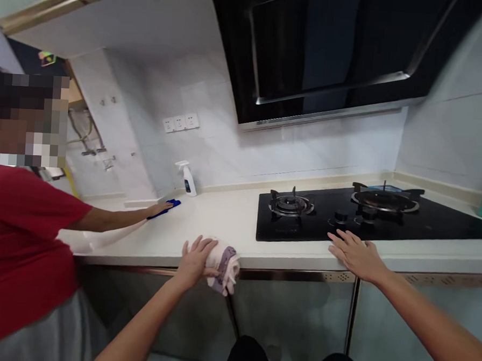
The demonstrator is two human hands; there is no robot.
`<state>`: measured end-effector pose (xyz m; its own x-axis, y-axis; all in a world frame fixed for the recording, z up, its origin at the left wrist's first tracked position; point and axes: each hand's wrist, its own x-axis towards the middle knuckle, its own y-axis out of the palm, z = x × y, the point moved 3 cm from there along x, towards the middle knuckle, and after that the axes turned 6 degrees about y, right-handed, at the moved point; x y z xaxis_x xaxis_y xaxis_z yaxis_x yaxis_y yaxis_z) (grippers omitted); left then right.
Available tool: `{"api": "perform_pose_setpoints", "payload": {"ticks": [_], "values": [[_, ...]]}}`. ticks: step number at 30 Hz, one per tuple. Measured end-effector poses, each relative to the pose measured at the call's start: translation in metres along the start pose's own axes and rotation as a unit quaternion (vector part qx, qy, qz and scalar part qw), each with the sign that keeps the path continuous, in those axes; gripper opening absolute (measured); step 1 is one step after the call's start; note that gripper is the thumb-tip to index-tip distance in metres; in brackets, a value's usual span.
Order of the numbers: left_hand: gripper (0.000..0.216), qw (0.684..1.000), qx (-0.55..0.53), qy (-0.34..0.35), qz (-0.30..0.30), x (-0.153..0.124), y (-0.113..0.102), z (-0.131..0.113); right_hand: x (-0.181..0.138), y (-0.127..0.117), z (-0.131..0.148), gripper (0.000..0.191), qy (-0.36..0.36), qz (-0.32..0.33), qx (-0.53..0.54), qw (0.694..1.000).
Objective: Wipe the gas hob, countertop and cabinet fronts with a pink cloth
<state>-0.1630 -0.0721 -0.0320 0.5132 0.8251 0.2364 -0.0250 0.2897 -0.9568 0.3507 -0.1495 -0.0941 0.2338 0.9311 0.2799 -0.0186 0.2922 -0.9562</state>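
Left hand (193, 262) grasps the cloth (227, 261) at the front edge of the worktop (218, 218), right hand (357, 255) spread, holding nothing; step judged as cloth handling, next move calling for steady grip.

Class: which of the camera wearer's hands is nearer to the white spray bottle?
Left. The left hand, holding the pale cloth at the front edge of the counter, is in front of the spray bottle; the right hand is farther right, by the stove.
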Motion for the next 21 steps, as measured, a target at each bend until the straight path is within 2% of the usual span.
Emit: {"api": "perform_pose_setpoints", "payload": {"ticks": [2,4,8,12,14,17,21], "values": [[0.085,0.999,0.015,-0.005,0.044,0.001,-0.007,0.023,-0.002,-0.007,0.006,0.066,-0.004,-0.004,0.011,1.0],[0.084,0.998,0.021,0.01,0.066,0.005,-0.012,0.033,-0.003,-0.013,0.01,0.066,-0.003,0.001,0.021,1.0],[0.074,0.998,0.012,0.049,0.048,0.001,-0.015,0.05,-0.005,-0.02,0.014,0.066,0.006,0.011,0.02,1.0],[0.065,0.999,0.028,-0.002,0.031,-0.016,-0.013,0.086,-0.007,-0.021,0.014,0.066,0.005,0.019,0.017,1.0],[0.062,0.998,0.048,-0.025,0.026,-0.019,-0.014,0.096,-0.007,-0.021,0.014,0.066,0.001,0.018,0.018,1.0],[0.057,0.998,0.054,-0.001,0.026,-0.011,-0.017,0.081,-0.006,-0.021,0.013,0.067,0.006,0.023,0.019,1.0],[0.064,0.997,0.036,0.071,0.008,0.015,-0.012,0.018,-0.007,-0.027,0.016,0.07,0.019,0.041,0.026,0.999]]}}
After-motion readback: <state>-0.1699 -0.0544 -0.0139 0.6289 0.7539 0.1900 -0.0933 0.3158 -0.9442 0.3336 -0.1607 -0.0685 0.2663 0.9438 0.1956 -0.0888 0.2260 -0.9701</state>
